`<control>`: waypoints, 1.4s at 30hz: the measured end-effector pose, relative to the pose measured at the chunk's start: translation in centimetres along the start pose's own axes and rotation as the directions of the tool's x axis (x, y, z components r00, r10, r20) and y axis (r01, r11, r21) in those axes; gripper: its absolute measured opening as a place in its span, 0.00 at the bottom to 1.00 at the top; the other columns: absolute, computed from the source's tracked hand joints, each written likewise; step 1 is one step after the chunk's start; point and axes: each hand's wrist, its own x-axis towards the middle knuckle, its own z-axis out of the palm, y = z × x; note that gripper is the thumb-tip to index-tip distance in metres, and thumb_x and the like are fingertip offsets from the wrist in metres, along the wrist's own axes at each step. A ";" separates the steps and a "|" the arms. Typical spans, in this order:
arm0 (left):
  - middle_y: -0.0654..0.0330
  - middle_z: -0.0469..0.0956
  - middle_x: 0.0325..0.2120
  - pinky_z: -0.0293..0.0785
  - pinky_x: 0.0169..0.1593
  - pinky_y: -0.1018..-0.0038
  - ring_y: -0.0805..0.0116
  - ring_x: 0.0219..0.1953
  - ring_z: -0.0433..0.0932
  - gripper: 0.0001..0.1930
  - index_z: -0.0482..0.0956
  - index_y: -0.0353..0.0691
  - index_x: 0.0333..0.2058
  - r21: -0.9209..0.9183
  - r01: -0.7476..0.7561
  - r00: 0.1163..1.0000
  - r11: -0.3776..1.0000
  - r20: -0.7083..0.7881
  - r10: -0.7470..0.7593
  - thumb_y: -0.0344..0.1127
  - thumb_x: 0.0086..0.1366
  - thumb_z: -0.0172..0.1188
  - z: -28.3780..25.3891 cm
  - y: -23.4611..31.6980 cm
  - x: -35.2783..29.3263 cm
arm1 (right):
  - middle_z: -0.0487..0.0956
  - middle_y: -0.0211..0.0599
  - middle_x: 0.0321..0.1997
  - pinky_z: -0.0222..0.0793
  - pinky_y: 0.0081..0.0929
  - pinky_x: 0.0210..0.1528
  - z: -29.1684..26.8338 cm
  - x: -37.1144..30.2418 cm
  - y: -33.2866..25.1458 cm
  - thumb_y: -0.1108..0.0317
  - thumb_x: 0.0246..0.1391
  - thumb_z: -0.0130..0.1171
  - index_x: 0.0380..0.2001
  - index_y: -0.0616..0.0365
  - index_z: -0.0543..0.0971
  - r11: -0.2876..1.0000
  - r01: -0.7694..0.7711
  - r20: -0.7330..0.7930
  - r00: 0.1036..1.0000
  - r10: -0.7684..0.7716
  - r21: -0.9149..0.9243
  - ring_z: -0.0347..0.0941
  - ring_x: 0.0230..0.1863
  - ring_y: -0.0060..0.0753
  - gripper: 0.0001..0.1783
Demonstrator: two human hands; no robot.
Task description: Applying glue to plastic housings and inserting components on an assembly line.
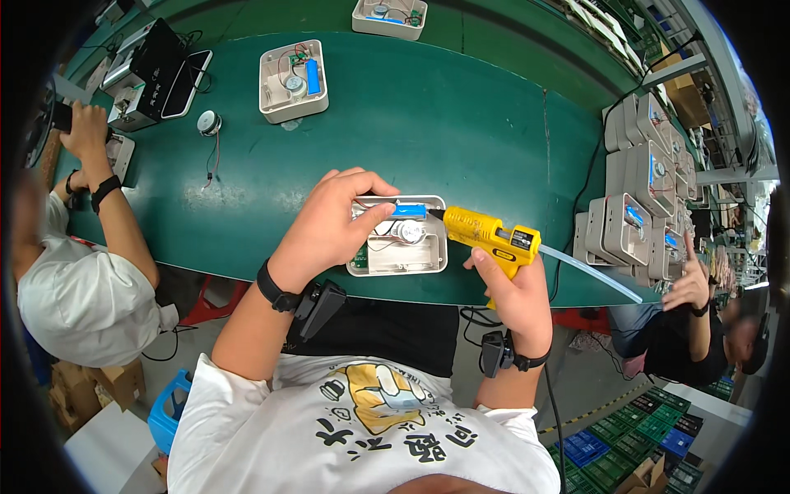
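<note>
In front of me on the green table lies a white plastic housing. Inside it are a blue cylindrical battery along the far wall, a round silver motor-like part, thin wires and a small green circuit board. My left hand grips the housing at its far left side, the thumb at the battery's left end and the fingers over the far rim. Wrapped round the handle of a yellow hot glue gun is my right hand. The gun's nozzle meets the battery's right end; a clear glue stick sticks out behind.
Two similar housings stand farther back. A loose round part with wires lies left, near a black box-shaped device. Stacked housings crowd the right end. Co-workers sit on both sides. A black cable crosses the table.
</note>
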 end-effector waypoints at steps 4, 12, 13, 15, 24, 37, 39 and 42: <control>0.57 0.84 0.37 0.72 0.52 0.63 0.57 0.41 0.76 0.08 0.86 0.38 0.44 0.012 -0.009 1.000 1.000 0.019 0.008 0.31 0.67 0.67 -0.2 0.0 0.0 | 0.81 0.27 0.35 0.70 0.20 0.30 0.0 -0.4 0.1 0.60 0.67 0.67 0.51 0.62 0.81 0.998 -0.049 -0.002 0.999 0.049 0.050 0.76 0.31 0.18 0.18; 0.59 0.84 0.40 0.72 0.52 0.66 0.60 0.43 0.76 0.10 0.87 0.40 0.48 0.005 -0.049 0.998 0.999 0.040 0.048 0.32 0.70 0.66 -0.3 -1.3 -0.5 | 0.84 0.30 0.38 0.70 0.18 0.29 -0.1 -0.7 0.5 0.60 0.67 0.67 0.54 0.62 0.81 0.998 -0.057 0.032 0.998 0.058 -0.023 0.78 0.34 0.18 0.19; 0.59 0.84 0.40 0.72 0.53 0.65 0.59 0.43 0.76 0.11 0.87 0.40 0.49 -0.007 -0.054 0.997 0.999 0.051 0.055 0.33 0.70 0.66 -0.5 -1.4 -0.5 | 0.85 0.30 0.38 0.70 0.18 0.29 -0.1 -0.8 0.5 0.60 0.68 0.67 0.55 0.62 0.81 0.999 -0.028 0.024 0.999 0.029 -0.040 0.78 0.35 0.18 0.19; 0.58 0.85 0.41 0.73 0.55 0.63 0.57 0.44 0.77 0.13 0.87 0.40 0.51 -0.032 -0.064 0.995 0.997 0.073 0.066 0.35 0.71 0.65 -0.7 -1.6 -0.5 | 0.85 0.31 0.39 0.70 0.17 0.29 0.1 -1.1 0.4 0.60 0.68 0.66 0.55 0.61 0.81 0.998 -0.001 0.017 1.000 0.002 -0.058 0.79 0.35 0.18 0.20; 0.59 0.85 0.43 0.72 0.59 0.65 0.58 0.47 0.77 0.14 0.87 0.40 0.52 0.042 -0.100 0.981 0.994 0.170 0.091 0.35 0.72 0.64 -1.3 -2.2 0.3 | 0.86 0.31 0.40 0.71 0.18 0.29 1.2 -0.6 -1.2 0.61 0.69 0.65 0.56 0.62 0.80 0.999 0.013 0.056 0.998 -0.016 0.045 0.79 0.38 0.17 0.19; 0.57 0.79 0.55 0.68 0.65 0.64 0.58 0.59 0.71 0.28 0.80 0.40 0.62 0.009 -0.132 0.968 0.991 0.217 0.127 0.21 0.63 0.52 -1.5 -2.5 -0.5 | 0.82 0.27 0.34 0.72 0.21 0.33 3.9 0.8 -1.8 0.64 0.67 0.67 0.51 0.64 0.82 0.999 0.052 0.184 0.982 -0.051 0.003 0.76 0.34 0.18 0.16; 0.57 0.79 0.56 0.68 0.66 0.64 0.57 0.59 0.71 0.31 0.80 0.40 0.62 -0.002 -0.100 0.966 0.995 0.241 0.098 0.20 0.59 0.51 -1.6 -2.3 -0.7 | 0.81 0.27 0.34 0.72 0.22 0.34 4.1 0.5 -1.9 0.64 0.67 0.66 0.51 0.65 0.82 0.999 0.043 0.179 0.983 -0.040 -0.013 0.76 0.34 0.18 0.16; 0.57 0.79 0.56 0.68 0.66 0.64 0.57 0.59 0.71 0.30 0.80 0.40 0.62 -0.015 -0.117 0.963 0.993 0.241 0.117 0.21 0.60 0.51 -2.0 -2.6 -0.5 | 0.82 0.28 0.35 0.71 0.21 0.34 4.0 0.2 -1.8 0.64 0.68 0.66 0.51 0.64 0.82 0.997 0.076 0.095 0.993 -0.073 -0.027 0.75 0.33 0.17 0.16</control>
